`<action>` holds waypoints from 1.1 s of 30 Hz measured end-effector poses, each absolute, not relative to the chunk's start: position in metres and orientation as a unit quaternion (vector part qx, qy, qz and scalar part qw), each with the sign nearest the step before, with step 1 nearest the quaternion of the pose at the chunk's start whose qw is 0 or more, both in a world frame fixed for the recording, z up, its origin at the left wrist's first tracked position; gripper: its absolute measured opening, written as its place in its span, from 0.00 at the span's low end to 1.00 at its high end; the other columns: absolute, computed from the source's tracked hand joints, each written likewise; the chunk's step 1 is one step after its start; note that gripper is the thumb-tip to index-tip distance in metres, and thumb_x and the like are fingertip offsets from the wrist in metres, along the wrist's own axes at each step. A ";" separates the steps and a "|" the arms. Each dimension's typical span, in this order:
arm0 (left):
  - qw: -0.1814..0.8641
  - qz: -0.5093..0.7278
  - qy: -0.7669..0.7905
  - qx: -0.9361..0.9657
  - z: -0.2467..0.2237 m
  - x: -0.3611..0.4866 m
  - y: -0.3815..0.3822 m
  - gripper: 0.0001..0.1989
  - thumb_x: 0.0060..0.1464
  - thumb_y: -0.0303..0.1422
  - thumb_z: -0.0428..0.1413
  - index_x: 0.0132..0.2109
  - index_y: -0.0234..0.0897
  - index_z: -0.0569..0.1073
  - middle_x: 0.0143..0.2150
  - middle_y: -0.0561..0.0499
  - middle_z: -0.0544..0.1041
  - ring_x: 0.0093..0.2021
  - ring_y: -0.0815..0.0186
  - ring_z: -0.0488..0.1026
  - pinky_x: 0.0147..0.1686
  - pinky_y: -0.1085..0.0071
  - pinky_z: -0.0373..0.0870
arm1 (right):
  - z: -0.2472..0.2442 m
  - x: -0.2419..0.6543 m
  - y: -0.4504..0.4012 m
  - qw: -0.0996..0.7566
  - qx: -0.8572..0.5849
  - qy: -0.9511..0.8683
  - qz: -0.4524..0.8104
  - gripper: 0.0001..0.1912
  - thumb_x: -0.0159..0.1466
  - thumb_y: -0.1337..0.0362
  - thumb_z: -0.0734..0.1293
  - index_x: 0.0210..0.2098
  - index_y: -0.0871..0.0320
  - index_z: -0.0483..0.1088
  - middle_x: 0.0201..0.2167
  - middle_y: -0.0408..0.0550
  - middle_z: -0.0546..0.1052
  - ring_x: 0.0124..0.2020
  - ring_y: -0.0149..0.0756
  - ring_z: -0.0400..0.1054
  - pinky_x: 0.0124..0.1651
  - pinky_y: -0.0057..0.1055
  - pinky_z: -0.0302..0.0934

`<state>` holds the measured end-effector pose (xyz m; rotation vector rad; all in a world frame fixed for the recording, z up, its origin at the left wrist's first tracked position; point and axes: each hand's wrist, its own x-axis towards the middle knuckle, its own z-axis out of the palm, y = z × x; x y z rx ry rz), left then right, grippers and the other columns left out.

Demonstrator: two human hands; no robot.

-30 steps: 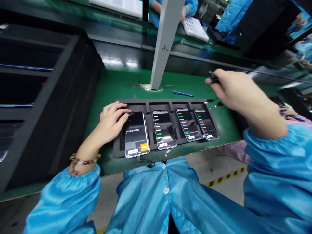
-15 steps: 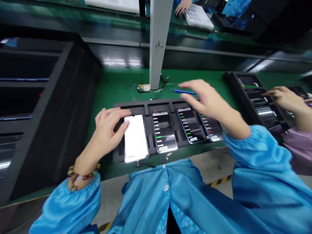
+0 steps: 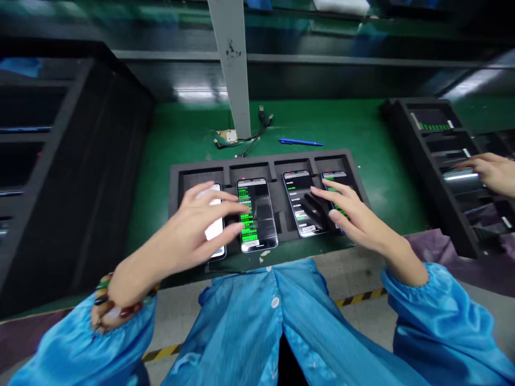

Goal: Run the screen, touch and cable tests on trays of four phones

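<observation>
Several smartphones lie in a row in a black foam tray point(image 3: 261, 161) on the green bench. My left hand point(image 3: 201, 220) is open over the leftmost phone point(image 3: 215, 229), whose screen is white, and its fingertips reach the second phone point(image 3: 261, 214), which shows green text on black. I cannot tell whether they touch the glass. My right hand point(image 3: 354, 214) has its fingers spread at the third phone point(image 3: 300, 206), with dark and grey menu lines on its screen. It partly covers the rightmost phone point(image 3: 336, 179).
Behind the tray lie a blue pen point(image 3: 301, 142) and black cables point(image 3: 257, 134) beside a grey post point(image 3: 233, 69). A tall stack of black trays point(image 3: 100, 161) stands at left. At right, another person's hand point(image 3: 491, 170) is over another black tray point(image 3: 434, 177).
My left hand has moved right, from the leftmost phone to the second. My right hand has come down to the third phone. The second phone's screen now shows green text lines.
</observation>
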<state>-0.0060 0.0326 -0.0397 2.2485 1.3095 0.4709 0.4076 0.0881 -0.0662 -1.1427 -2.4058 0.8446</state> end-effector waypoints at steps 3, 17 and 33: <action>0.188 0.169 0.564 0.786 -0.039 -0.029 0.023 0.18 0.75 0.42 0.52 0.65 0.45 0.76 0.63 0.47 0.82 0.67 0.56 0.76 0.81 0.46 0.48 | -0.061 0.410 0.096 0.163 -0.342 -0.844 0.380 0.25 0.80 0.45 0.61 0.69 0.43 0.75 0.55 0.50 0.86 0.64 0.52 0.76 0.80 0.63 0.51; 0.142 0.255 0.671 0.682 -0.089 -0.076 -0.038 0.15 0.74 0.39 0.55 0.60 0.47 0.81 0.69 0.46 0.76 0.69 0.49 0.72 0.71 0.46 0.66 | -0.135 0.489 0.113 0.440 -0.593 -0.575 0.351 0.29 0.72 0.32 0.65 0.58 0.42 0.82 0.64 0.61 0.82 0.67 0.58 0.77 0.70 0.59 0.69; 0.159 0.318 0.575 0.737 -0.087 -0.050 -0.059 0.17 0.73 0.38 0.53 0.55 0.49 0.86 0.73 0.45 0.72 0.68 0.47 0.68 0.68 0.42 0.63 | -0.153 0.472 0.114 0.548 -0.612 -0.495 0.283 0.35 0.67 0.23 0.62 0.45 0.42 0.86 0.51 0.63 0.87 0.55 0.63 0.83 0.60 0.68 0.69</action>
